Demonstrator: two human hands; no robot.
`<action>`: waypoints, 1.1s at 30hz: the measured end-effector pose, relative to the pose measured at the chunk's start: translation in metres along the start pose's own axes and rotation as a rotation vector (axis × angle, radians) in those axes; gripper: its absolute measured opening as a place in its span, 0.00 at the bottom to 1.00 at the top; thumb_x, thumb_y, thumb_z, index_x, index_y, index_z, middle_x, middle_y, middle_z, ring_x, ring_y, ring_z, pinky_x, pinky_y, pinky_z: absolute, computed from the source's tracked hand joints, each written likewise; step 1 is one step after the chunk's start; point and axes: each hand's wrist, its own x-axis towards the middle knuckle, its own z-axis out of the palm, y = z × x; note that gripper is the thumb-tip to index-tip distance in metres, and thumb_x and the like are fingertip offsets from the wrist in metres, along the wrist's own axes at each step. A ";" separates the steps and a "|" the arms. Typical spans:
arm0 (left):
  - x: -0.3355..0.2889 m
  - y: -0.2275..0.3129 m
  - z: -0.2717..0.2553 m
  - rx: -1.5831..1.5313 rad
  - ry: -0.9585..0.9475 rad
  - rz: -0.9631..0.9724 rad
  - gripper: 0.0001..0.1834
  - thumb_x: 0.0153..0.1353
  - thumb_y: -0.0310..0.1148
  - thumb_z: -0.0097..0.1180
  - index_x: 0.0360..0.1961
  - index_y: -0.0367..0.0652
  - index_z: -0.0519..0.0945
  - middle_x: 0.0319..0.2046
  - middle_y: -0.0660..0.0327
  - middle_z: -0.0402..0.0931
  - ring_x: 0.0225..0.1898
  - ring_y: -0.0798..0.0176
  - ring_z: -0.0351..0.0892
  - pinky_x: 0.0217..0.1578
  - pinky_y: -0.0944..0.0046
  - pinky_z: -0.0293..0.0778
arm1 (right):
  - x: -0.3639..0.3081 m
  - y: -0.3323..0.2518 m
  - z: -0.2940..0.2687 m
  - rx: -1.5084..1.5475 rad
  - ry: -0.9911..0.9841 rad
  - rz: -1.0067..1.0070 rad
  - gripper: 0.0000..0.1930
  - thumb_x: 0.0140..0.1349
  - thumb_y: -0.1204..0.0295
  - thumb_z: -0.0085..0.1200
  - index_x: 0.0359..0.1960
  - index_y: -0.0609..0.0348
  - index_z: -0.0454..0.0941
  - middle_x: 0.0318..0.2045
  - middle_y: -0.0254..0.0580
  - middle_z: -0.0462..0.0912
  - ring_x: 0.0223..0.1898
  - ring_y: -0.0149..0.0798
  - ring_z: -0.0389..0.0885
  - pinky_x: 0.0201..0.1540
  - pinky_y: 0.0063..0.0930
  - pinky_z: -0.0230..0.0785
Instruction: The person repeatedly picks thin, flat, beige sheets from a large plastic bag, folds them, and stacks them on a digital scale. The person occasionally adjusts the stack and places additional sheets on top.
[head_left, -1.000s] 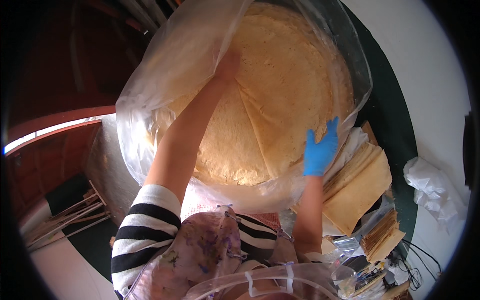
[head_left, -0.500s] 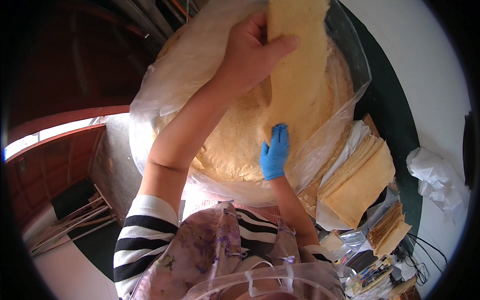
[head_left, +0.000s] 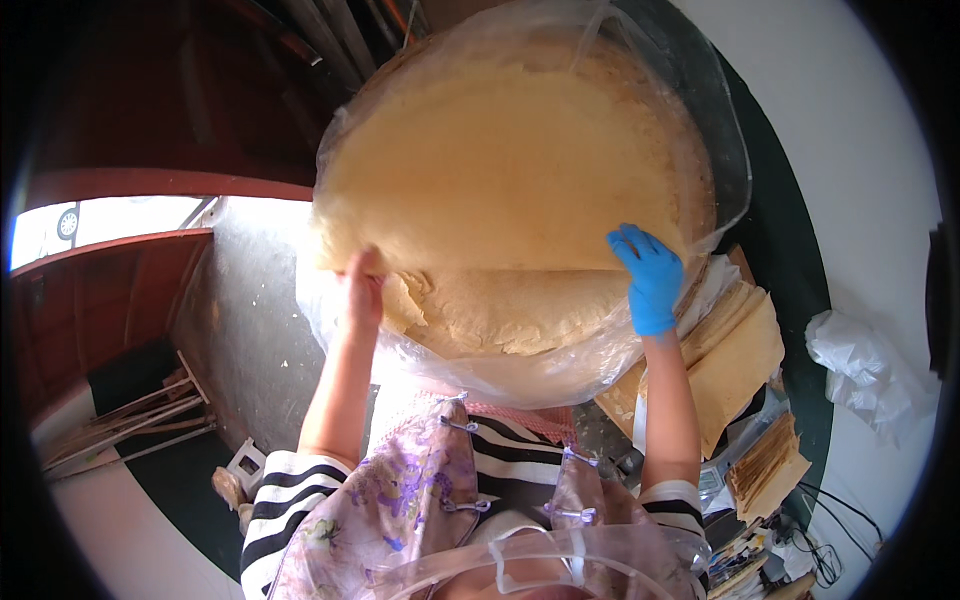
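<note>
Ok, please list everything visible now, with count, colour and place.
Upper sheet: one, tan, spread over the pile
Round pile: one, tan, below that sheet
Plastic wrap: one, clear, around the pile
Folded sheet stacks: two, tan, right
Plastic bag: one, white, far right
Cables: several, black, lower right
Small items: uncountable, mixed colours, lower right
Panels: several, red-brown, left
Bars: several, pale, lower left
Curved guard: one, clear, bottom
Apron: one, floral purple-pink, bottom
Striped sleeves: two, black-white, bottom
Left hand: one, bare, sheet's left side
Right hand: one, blue-gloved, sheet's right side
</note>
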 end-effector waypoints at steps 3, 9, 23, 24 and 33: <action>-0.019 -0.041 -0.047 0.147 0.041 -0.023 0.25 0.55 0.24 0.59 0.54 0.42 0.68 0.41 0.62 0.75 0.36 0.68 0.76 0.30 0.70 0.73 | -0.011 0.000 0.057 -0.379 -0.259 0.314 0.26 0.51 0.75 0.55 0.56 0.56 0.71 0.57 0.51 0.71 0.55 0.49 0.71 0.55 0.37 0.66; -0.054 -0.053 -0.023 0.776 -0.194 0.505 0.19 0.54 0.24 0.59 0.47 0.37 0.71 0.45 0.55 0.74 0.38 0.60 0.76 0.37 0.65 0.73 | -0.048 -0.138 0.134 0.518 -0.180 -0.029 0.42 0.49 0.69 0.62 0.67 0.59 0.54 0.65 0.54 0.57 0.66 0.52 0.57 0.67 0.37 0.50; 0.065 -0.098 0.084 1.588 -0.574 1.136 0.36 0.53 0.44 0.58 0.63 0.47 0.64 0.67 0.50 0.52 0.68 0.47 0.47 0.64 0.43 0.46 | -0.051 -0.133 0.212 1.938 -0.042 1.176 0.21 0.64 0.65 0.53 0.56 0.62 0.69 0.53 0.41 0.74 0.53 0.38 0.73 0.53 0.36 0.69; 0.075 -0.105 0.084 1.630 -0.566 1.109 0.36 0.53 0.45 0.58 0.63 0.48 0.64 0.67 0.51 0.53 0.69 0.47 0.47 0.65 0.43 0.46 | -0.050 -0.128 0.203 1.868 -0.130 1.217 0.22 0.64 0.65 0.53 0.56 0.62 0.68 0.53 0.42 0.75 0.53 0.41 0.73 0.54 0.39 0.69; 0.068 -0.110 0.065 1.403 -0.432 1.043 0.37 0.51 0.37 0.62 0.63 0.43 0.62 0.62 0.44 0.59 0.64 0.46 0.56 0.61 0.46 0.55 | -0.034 -0.111 0.091 0.152 -0.167 0.195 0.36 0.47 0.52 0.65 0.58 0.51 0.69 0.54 0.51 0.72 0.56 0.48 0.70 0.57 0.45 0.63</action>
